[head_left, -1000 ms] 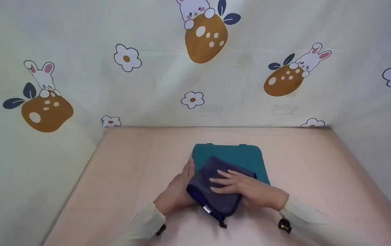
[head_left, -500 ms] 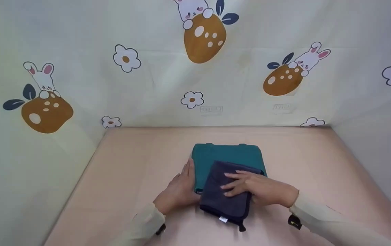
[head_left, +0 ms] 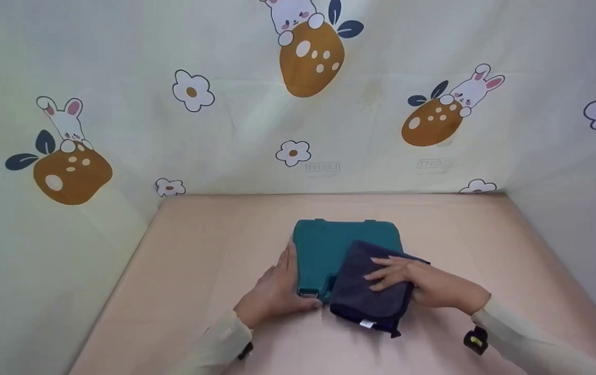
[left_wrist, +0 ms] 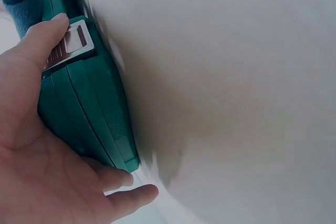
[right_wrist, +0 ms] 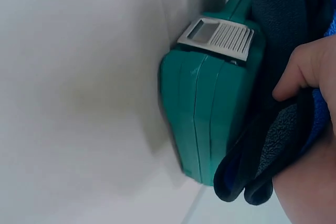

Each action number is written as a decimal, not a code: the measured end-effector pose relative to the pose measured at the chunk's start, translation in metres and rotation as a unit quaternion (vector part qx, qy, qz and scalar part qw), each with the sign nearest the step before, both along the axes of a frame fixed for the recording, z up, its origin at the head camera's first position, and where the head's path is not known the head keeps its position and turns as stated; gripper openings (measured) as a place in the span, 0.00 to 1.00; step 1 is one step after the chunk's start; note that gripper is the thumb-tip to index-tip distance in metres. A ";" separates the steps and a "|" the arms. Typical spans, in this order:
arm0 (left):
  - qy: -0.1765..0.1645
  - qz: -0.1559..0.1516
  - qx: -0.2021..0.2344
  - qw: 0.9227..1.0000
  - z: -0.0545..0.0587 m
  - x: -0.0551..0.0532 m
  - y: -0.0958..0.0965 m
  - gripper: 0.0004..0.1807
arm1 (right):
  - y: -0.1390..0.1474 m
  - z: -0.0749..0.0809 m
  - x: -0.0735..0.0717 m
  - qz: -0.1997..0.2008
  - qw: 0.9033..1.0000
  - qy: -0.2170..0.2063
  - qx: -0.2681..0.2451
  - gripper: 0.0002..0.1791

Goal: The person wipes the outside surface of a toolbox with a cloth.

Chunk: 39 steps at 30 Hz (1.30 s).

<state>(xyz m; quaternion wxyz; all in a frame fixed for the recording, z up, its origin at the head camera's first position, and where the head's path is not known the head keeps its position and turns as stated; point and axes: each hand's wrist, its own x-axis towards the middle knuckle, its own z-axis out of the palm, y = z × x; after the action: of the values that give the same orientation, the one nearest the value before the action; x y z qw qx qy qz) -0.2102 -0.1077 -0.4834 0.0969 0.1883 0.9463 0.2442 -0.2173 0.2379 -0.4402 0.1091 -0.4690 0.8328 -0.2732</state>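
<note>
A green hard plastic case (head_left: 324,247) lies flat, its front corner latches showing. My left hand (head_left: 274,289) holds it by the left side, fingers along the edge. In the left wrist view the thumb (left_wrist: 47,35) touches a metal latch (left_wrist: 77,38). A folded dark grey cloth (head_left: 358,265) with blue lining and a white tag covers the case's right front part. My right hand (head_left: 423,284) grips this cloth, fingers spread on top. The right wrist view shows that thumb (right_wrist: 299,72) pressing the fold beside the case's other latch (right_wrist: 231,38).
Beneath the case is a pinkish-beige tabletop (head_left: 214,250). Around its back and sides hangs a pale curtain (head_left: 235,120) printed with rabbits, fruit and flowers. A dark band (head_left: 476,339) sits at the right wrist.
My right hand has slid the cloth rightward over the case, uncovering more of its lid, left front latch and part of the handle area. The left hand has stayed at the case's left side.
</note>
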 end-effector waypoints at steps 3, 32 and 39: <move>-0.003 0.001 0.000 1.000 0.000 0.000 0.000 0.75 | 0.008 -0.002 -0.003 -0.010 1.000 -0.013 -0.023 0.49; -0.005 0.009 0.002 1.000 0.000 0.000 0.003 0.77 | 0.038 -0.034 0.030 -0.205 0.972 0.113 -0.026 0.49; 0.003 0.005 0.004 1.000 0.000 -0.001 0.002 0.77 | 0.046 -0.033 0.034 -0.181 0.974 0.135 0.003 0.55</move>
<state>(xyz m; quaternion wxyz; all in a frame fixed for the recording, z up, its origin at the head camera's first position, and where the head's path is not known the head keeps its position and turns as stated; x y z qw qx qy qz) -0.2108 -0.1055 -0.4831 0.0922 0.1845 0.9465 0.2484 -0.1831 0.2836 -0.4729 -0.0538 -0.3428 0.9117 -0.2200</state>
